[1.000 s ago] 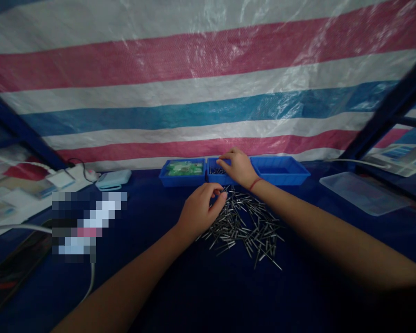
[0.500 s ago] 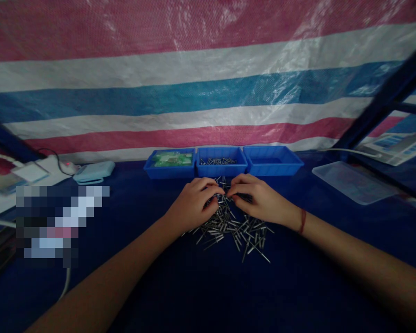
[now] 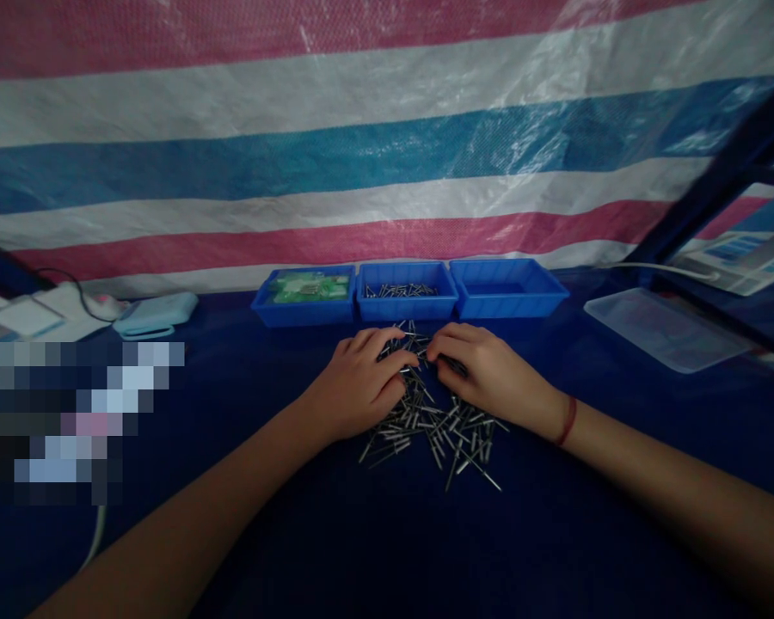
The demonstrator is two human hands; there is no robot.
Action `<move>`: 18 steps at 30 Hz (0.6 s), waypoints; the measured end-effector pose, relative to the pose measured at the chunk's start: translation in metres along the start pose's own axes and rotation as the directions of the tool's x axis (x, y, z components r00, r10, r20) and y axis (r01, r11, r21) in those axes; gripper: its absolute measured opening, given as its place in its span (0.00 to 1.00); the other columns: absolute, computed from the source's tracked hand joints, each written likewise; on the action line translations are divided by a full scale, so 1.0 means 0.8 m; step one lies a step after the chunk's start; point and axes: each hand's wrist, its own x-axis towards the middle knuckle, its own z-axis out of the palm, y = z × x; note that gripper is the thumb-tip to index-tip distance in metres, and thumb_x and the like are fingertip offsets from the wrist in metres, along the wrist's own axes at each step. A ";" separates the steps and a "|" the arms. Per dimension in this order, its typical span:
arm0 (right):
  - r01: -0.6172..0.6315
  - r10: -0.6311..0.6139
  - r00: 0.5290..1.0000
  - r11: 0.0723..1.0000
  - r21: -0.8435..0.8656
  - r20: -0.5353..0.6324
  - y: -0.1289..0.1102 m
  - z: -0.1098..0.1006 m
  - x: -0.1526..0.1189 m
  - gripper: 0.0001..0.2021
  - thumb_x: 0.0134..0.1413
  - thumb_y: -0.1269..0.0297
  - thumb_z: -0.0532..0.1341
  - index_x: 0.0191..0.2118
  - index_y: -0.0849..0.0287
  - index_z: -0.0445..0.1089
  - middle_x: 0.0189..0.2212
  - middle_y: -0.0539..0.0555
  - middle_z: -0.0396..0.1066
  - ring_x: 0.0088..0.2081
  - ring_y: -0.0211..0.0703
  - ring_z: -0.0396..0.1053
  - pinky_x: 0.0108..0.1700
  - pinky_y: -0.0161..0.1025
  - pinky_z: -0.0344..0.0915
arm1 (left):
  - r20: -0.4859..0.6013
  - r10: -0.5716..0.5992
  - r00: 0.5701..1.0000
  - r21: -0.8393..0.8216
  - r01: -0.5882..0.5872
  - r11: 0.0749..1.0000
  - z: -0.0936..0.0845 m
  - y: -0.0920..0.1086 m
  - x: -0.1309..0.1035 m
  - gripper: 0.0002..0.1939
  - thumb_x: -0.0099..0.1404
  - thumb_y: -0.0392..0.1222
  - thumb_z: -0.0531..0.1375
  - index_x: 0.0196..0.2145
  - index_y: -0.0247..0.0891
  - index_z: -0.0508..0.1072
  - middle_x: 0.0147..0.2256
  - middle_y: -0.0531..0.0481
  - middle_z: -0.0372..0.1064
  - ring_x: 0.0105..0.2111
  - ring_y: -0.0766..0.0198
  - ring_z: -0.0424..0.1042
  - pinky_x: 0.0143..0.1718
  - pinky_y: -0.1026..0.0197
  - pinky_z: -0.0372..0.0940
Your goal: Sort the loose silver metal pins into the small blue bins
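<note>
Metal pins (image 3: pixel 419 419): loose heap on the blue table (image 3: pixel 264 370), more in the middle bin (image 3: pixel 406 311) up at 12 o'clock
Left hand (image 3: pixel 361 387): at the heap's 10 o'clock, fingers loosely curled, honestly can't tell if it's pinching a pin
Right hand (image 3: pixel 487 370): 2 o'clock side, fingertips bunched, can't tell on that grip either
Clear plastic piece (image 3: pixel 667 331): further out, roughly 2 o'clock

Slim silvery metal pins (image 3: pixel 414 419) are heaped loosely on the blue tabletop (image 3: pixel 374 542), crossed at many angles. More are held in the middle blue bin (image 3: pixel 408 310).
</note>
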 end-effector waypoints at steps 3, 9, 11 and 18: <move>-0.001 0.000 1.000 0.999 -0.052 -0.004 -0.003 0.001 -0.002 0.07 0.53 0.74 0.55 0.34 0.60 0.70 0.36 0.55 0.68 0.37 0.42 0.65 0.41 0.42 0.60 | -0.021 0.002 1.000 -0.005 -0.002 1.000 0.002 0.000 0.001 0.16 0.65 0.36 0.49 0.49 0.45 0.67 0.56 0.45 0.56 0.56 0.49 0.55 0.52 0.42 0.56; -0.052 0.049 0.999 0.984 -0.168 -0.022 -0.013 0.003 -0.001 0.07 0.55 0.67 0.57 0.32 0.61 0.72 0.34 0.56 0.68 0.36 0.45 0.65 0.40 0.43 0.60 | -0.052 0.014 0.999 -0.024 -0.016 1.000 0.004 -0.001 0.000 0.14 0.64 0.36 0.50 0.47 0.44 0.67 0.55 0.46 0.58 0.55 0.49 0.57 0.51 0.41 0.57; -0.050 0.051 0.999 0.979 -0.200 0.000 -0.015 0.003 0.001 0.09 0.56 0.64 0.57 0.31 0.62 0.71 0.34 0.56 0.68 0.35 0.44 0.65 0.39 0.43 0.60 | -0.056 0.014 0.998 -0.026 -0.015 1.000 0.004 -0.001 0.000 0.13 0.65 0.36 0.50 0.46 0.43 0.67 0.55 0.45 0.58 0.54 0.49 0.57 0.51 0.41 0.57; -0.051 0.059 0.998 0.981 -0.185 0.035 -0.014 0.006 0.003 0.09 0.58 0.68 0.55 0.34 0.63 0.72 0.36 0.57 0.68 0.36 0.43 0.67 0.39 0.41 0.61 | -0.039 0.005 0.999 -0.005 -0.005 1.000 0.004 0.000 0.001 0.14 0.65 0.36 0.50 0.48 0.42 0.66 0.54 0.44 0.59 0.54 0.51 0.58 0.52 0.42 0.56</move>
